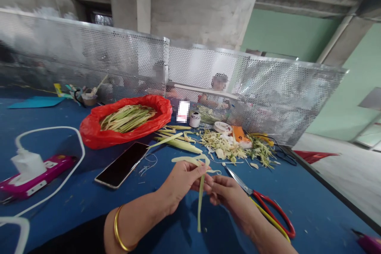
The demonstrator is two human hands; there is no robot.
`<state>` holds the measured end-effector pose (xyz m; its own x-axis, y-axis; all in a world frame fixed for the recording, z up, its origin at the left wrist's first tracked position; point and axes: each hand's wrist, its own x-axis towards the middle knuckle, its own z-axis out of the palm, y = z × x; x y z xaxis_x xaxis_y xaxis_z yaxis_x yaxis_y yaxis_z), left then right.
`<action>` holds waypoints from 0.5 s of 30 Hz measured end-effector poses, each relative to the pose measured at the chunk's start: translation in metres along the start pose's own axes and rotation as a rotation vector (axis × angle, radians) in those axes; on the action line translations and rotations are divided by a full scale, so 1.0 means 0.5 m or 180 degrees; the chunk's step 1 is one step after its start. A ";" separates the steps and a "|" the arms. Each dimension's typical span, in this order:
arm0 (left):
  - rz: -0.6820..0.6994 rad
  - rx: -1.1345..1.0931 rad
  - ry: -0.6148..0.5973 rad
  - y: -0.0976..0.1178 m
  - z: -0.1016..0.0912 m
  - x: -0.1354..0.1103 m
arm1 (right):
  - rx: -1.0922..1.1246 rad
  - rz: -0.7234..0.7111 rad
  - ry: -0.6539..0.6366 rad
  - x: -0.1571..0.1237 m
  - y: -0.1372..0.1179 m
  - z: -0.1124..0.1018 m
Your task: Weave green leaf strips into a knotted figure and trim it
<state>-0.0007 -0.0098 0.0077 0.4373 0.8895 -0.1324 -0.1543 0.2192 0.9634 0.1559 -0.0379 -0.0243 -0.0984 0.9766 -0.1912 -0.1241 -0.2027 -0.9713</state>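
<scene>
My left hand (pixel 181 180) and my right hand (pixel 228 194) meet low in the middle of the view, both pinched on a pale green leaf strip (pixel 201 198). The strip loops above the fingers and hangs down below them over the blue table (pixel 300 198). A gold bangle (pixel 117 230) circles my left wrist. Red-handled scissors (pixel 268 206) lie on the table just right of my right hand.
A red bag (pixel 98 133) full of green leaf strips sits at the back left, a black phone (pixel 122 165) in front of it. Leaf scraps (pixel 235 147) pile near a perforated metal screen (pixel 208 75). A pink power strip (pixel 38 176) with a white charger lies left.
</scene>
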 end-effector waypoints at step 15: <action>-0.0330 0.1525 -0.1038 -0.060 0.021 -0.020 | -0.1289 -0.1025 0.0121 -0.028 -0.018 0.013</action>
<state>0.0089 -0.0295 -0.0174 0.6903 0.6872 -0.2262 0.2882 0.0255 0.9572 0.1520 -0.0500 -0.0120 -0.0812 0.9884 0.1286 0.2506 0.1451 -0.9572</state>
